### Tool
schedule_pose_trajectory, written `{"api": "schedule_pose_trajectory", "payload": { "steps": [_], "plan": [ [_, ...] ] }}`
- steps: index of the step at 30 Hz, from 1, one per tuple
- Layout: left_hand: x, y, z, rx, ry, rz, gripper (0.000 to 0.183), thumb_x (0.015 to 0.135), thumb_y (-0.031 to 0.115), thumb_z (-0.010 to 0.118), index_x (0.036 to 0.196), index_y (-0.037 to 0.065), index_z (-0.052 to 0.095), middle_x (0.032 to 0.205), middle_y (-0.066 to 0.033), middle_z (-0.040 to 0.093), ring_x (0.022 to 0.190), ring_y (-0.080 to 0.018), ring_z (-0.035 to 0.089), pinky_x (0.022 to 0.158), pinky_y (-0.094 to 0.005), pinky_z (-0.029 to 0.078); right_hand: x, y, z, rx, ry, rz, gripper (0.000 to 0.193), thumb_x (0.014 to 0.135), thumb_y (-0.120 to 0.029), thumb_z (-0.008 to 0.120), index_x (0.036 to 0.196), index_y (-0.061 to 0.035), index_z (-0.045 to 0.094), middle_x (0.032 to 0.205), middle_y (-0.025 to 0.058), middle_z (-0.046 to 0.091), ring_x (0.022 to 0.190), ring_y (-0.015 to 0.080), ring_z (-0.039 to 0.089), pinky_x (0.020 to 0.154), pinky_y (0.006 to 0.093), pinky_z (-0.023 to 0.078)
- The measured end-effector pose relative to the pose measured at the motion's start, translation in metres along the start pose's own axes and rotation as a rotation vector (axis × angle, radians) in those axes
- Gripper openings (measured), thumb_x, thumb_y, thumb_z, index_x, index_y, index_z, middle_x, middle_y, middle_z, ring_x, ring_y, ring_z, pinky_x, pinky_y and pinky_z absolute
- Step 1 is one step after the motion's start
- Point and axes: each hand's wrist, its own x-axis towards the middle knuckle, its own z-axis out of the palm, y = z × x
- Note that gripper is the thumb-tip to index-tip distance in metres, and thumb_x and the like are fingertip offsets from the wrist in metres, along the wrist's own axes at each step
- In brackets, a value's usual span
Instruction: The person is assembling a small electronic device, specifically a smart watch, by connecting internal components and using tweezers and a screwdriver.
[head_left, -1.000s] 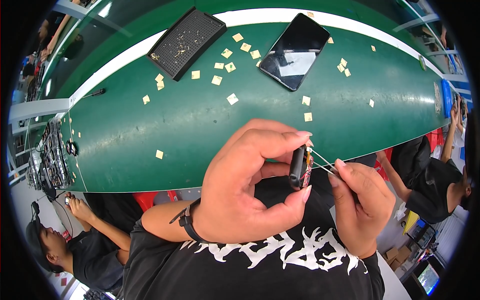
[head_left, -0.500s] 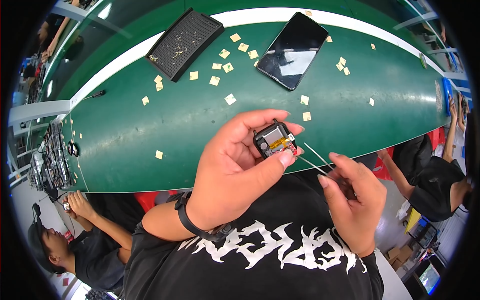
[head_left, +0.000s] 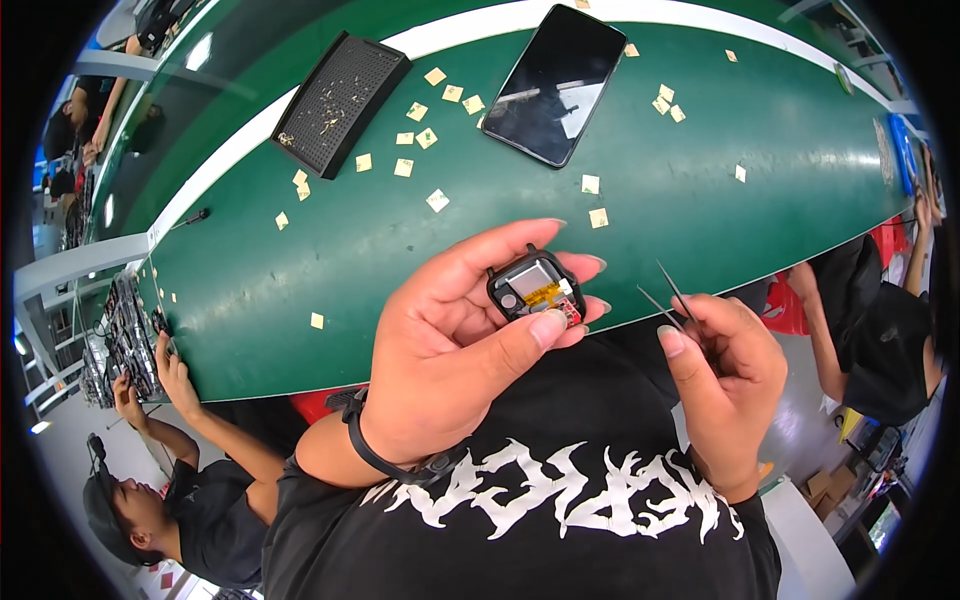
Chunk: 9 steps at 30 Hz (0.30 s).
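Observation:
My left hand is closed around a small open black watch case, the thumb pressing on its lower edge. Inside the case lie a silver block, yellow film and a small red part beside my thumb tip. To the right, my right hand pinches a pair of thin metal tweezers. Their tips point up and away, spread apart with nothing between them. A gap separates them from the watch case.
Small pale square pieces are scattered over the green table. A black perforated tray holding tiny bits and a dark phone lie at the far side. Another person works at the left; a further person is at the right.
The tweezers have drawn away from the watch case to the right, their tips turned upward. The case remains in my left hand. At left, the other person's hands have moved up toward the table.

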Motion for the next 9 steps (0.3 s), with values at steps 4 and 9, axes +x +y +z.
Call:
{"api": "schedule_pose_trajectory", "payload": {
  "steps": [4,9],
  "plan": [
    [0.0003,0.0004,0.0042,0.019,0.002,-0.010,0.054,0.093,-0.004,0.061,0.145,-0.001,0.045,0.127,-0.0261,0.062,0.109,-0.0325,0.069,0.091,-0.0373,0.059,0.0007,0.0020,-0.0033,0.033,-0.033,-0.010,0.027,0.083,0.006,0.075,0.109,0.0041,0.069,0.078,0.0021,0.056,0.064,0.0041,0.048,0.055,0.0190,0.036],
    [0.0006,-0.0034,0.0048,0.079,-0.020,0.010,0.055,0.093,-0.001,0.063,0.145,-0.001,0.045,0.128,-0.0268,0.062,0.110,-0.0338,0.069,0.091,-0.0385,0.060,0.0000,0.0050,-0.0052,0.078,-0.042,0.025,0.027,0.084,0.005,0.076,0.109,0.0040,0.069,0.079,0.0024,0.056,0.065,0.0046,0.048,0.055,0.0191,0.036]
  ]
}}
